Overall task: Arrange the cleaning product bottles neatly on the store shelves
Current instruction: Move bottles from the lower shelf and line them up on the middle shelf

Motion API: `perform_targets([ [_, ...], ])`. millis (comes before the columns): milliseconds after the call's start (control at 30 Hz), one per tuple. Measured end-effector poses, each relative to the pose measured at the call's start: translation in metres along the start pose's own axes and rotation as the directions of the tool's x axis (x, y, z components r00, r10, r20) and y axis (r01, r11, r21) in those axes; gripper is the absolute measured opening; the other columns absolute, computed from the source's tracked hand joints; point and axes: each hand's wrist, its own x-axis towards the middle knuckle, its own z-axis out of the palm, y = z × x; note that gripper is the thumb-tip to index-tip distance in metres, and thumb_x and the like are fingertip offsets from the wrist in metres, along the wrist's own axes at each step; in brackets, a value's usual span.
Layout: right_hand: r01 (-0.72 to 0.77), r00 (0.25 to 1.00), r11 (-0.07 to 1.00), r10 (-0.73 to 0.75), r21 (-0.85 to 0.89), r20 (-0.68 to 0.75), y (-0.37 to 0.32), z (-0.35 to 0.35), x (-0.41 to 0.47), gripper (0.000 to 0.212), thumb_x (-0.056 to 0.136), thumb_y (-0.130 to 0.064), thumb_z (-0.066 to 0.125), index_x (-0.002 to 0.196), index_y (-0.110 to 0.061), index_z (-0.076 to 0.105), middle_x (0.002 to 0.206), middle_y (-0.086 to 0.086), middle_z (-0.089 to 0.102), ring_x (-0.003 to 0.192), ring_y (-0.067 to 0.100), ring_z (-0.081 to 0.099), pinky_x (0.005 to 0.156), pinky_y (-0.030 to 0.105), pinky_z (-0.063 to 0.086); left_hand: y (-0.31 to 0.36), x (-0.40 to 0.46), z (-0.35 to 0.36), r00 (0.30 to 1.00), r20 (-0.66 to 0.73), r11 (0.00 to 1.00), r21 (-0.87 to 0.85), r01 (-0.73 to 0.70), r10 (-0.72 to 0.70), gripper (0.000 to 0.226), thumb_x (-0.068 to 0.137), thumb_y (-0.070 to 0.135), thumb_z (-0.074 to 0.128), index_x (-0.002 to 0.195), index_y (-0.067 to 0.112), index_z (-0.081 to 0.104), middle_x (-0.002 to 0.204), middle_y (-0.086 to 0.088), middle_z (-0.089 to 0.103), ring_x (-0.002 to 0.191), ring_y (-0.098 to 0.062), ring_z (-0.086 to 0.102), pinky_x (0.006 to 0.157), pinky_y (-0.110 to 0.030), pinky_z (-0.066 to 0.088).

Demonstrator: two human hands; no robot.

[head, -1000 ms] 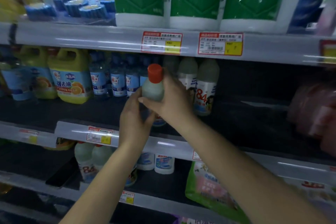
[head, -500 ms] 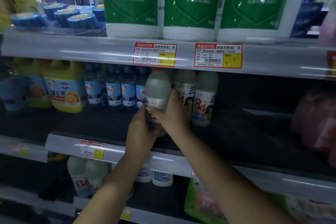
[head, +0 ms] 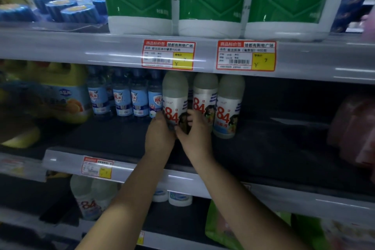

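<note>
A whitish "84" disinfectant bottle (head: 175, 97) stands upright on the dark middle shelf (head: 284, 148), its cap hidden under the shelf rail above. My left hand (head: 159, 136) grips its lower left side and my right hand (head: 195, 134) its lower right side. Two matching "84" bottles (head: 230, 105) stand just to its right, in line with it. Several small blue-labelled bottles (head: 121, 97) stand in a row on its left.
Yellow jugs (head: 60, 95) sit at the far left of the middle shelf, pink packs (head: 353, 128) at the far right. Three big green-labelled jugs (head: 211, 0) and blue pucks (head: 71, 10) fill the top shelf. More "84" bottles (head: 89, 199) and green bags (head: 221, 225) lie below.
Both hands have carried the bottle from in front of the shelf back and down into the row. Its label now faces me, and its red cap has gone out of sight.
</note>
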Motion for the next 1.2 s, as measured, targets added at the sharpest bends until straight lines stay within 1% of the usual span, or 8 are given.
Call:
perform_targets([
  [133, -0.007, 0.998, 1.000, 0.009, -0.027, 0.067, 0.002, 0.001, 0.000, 0.048, 0.086, -0.020, 0.061, 0.130, -0.012, 0.046, 0.129, 0.007, 0.050, 0.115, 0.019, 0.051, 0.091, 0.025, 0.044, 0.000, -0.004, 0.000, 0.997, -0.076, 1.000, -0.029, 0.001, -0.003, 0.050, 0.083, 0.008, 0.063, 0.126, 0.003, 0.037, 0.114, -0.018, 0.062, 0.102, -0.030, 0.061, 0.077, -0.032, 0.048],
  [367, 0.004, 0.999, 1.000, -0.002, -0.030, 0.044, -0.002, 0.000, -0.002, 0.049, 0.088, -0.017, 0.057, 0.134, -0.015, 0.042, 0.130, 0.007, 0.052, 0.117, 0.020, 0.051, 0.090, 0.024, 0.042, 0.002, -0.018, -0.003, 0.983, -0.167, 0.993, 0.101, -0.065, 0.081, 0.030, 0.086, 0.013, 0.060, 0.112, 0.002, 0.054, 0.095, -0.017, 0.068, 0.083, -0.030, 0.065, 0.062, -0.030, 0.047],
  [467, 0.037, 0.999, 0.998, -0.036, -0.057, 0.029, -0.003, 0.000, -0.005, 0.047, 0.089, -0.017, 0.055, 0.135, -0.015, 0.042, 0.127, 0.007, 0.057, 0.115, 0.020, 0.055, 0.092, 0.028, 0.046, 0.002, -0.021, 0.000, 0.975, -0.152, 0.962, 0.246, -0.122, 0.162, 0.023, 0.089, 0.016, 0.057, 0.105, 0.001, 0.060, 0.084, -0.019, 0.069, 0.072, -0.032, 0.064, 0.054, -0.028, 0.040],
  [533, 0.064, 0.997, 0.995, -0.061, -0.075, 0.041, -0.003, -0.002, -0.005, 0.049, 0.090, -0.016, 0.054, 0.137, -0.015, 0.041, 0.128, 0.007, 0.058, 0.115, 0.021, 0.055, 0.091, 0.025, 0.044, 0.001, -0.021, 0.001, 0.970, -0.129, 0.939, 0.305, -0.161, 0.208, 0.017, 0.090, 0.014, 0.055, 0.100, 0.001, 0.061, 0.079, -0.019, 0.068, 0.067, -0.032, 0.063, 0.053, -0.028, 0.037],
  [667, 0.050, 0.993, 0.995, -0.041, -0.084, 0.109, -0.003, -0.004, -0.005, 0.056, 0.092, -0.014, 0.049, 0.144, -0.018, 0.029, 0.134, 0.006, 0.053, 0.119, 0.019, 0.052, 0.094, 0.026, 0.042, -0.001, -0.018, 0.003, 0.964, -0.069, 0.916, 0.337, -0.218, 0.255, 0.018, 0.091, 0.011, 0.052, 0.104, 0.000, 0.059, 0.081, -0.018, 0.067, 0.070, -0.031, 0.063, 0.054, -0.029, 0.037],
  [800, 0.043, 0.988, 0.991, -0.023, -0.130, 0.153, -0.005, -0.005, -0.005, 0.057, 0.093, -0.014, 0.047, 0.146, -0.016, 0.025, 0.139, 0.006, 0.048, 0.123, 0.020, 0.049, 0.096, 0.026, 0.040, -0.004, -0.014, 0.004, 0.962, -0.015, 0.917, 0.306, -0.256, 0.274, 0.022, 0.090, 0.008, 0.050, 0.111, 0.001, 0.056, 0.086, -0.017, 0.067, 0.073, -0.029, 0.063, 0.058, -0.032, 0.044],
  [1000, 0.042, 0.984, 0.990, -0.018, -0.134, 0.179, -0.009, -0.008, -0.007, 0.054, 0.095, -0.019, 0.046, 0.145, -0.014, 0.026, 0.140, 0.008, 0.047, 0.126, 0.022, 0.046, 0.099, 0.028, 0.038, -0.006, -0.011, 0.007, 0.962, 0.035, 0.927, 0.258, -0.272, 0.272, 0.020, 0.095, 0.014, 0.044, 0.108, 0.003, 0.053, 0.093, -0.015, 0.064, 0.079, -0.027, 0.061, 0.062, -0.029, 0.041],
  [1200, 0.050, 0.980, 0.985, -0.017, -0.167, 0.196, -0.008, -0.006, -0.006, 0.048, 0.096, -0.018, 0.043, 0.143, -0.013, 0.030, 0.138, 0.007, 0.049, 0.125, 0.022, 0.047, 0.097, 0.025, 0.038, -0.007, -0.009, 0.009, 0.960, 0.071, 0.932, 0.233, -0.279, 0.270, 0.023, 0.097, 0.019, 0.042, 0.114, 0.005, 0.048, 0.102, -0.014, 0.063, 0.088, -0.025, 0.061, 0.068, -0.026, 0.041],
])
